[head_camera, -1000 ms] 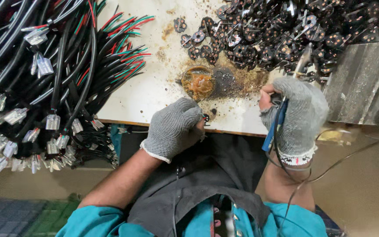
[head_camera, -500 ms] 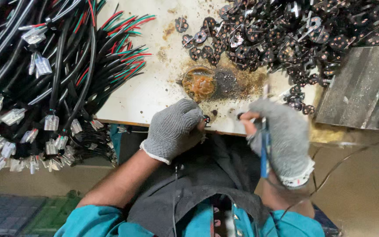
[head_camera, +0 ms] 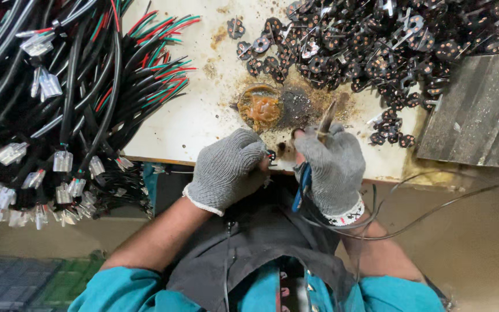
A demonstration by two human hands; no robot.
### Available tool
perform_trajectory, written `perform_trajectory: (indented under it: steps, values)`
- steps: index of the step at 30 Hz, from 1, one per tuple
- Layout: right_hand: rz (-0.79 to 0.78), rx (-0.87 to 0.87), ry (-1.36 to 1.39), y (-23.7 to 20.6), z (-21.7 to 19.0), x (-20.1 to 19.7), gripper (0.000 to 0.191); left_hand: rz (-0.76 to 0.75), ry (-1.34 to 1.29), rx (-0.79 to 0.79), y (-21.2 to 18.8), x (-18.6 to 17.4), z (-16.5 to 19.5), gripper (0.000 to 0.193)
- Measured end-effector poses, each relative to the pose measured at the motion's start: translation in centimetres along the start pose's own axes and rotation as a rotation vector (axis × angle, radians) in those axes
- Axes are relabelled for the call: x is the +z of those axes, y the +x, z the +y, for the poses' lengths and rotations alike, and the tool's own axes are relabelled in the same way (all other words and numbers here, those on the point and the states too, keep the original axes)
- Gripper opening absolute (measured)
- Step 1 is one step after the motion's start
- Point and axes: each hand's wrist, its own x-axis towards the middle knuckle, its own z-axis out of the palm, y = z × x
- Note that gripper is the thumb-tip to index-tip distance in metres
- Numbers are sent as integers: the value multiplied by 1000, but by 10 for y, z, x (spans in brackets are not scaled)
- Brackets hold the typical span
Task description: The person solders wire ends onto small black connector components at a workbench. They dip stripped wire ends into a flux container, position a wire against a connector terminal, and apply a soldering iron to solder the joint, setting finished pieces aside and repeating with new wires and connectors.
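Left grey knit-gloved hand [head_camera: 229, 167] fingers pinched shut on a small black round connector part [head_camera: 271, 155] at the white bench [head_camera: 203, 115] edge; right gloved hand [head_camera: 333, 167] fingers wrapped around a blue-handled soldering iron [head_camera: 313, 156], tip up.

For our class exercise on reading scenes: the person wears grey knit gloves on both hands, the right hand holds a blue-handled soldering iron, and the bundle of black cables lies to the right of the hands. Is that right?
Not quite. In the head view the bundle of black cables lies to the left of the hands, not the right. The rest holds: grey knit gloves on both the left hand and the right hand, which holds the blue-handled soldering iron.
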Motion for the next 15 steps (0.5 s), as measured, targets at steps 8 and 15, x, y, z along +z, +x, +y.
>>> perform_trajectory:
  steps: [8, 15]
  values:
    - [-418, 161, 362, -13, 10, -7, 20, -39, 71, -53, -2, 1, 8, 17]
    - [-2, -264, 293, -30, 16, -2, 29, -29, 26, -13, -8, 6, 5, 20]
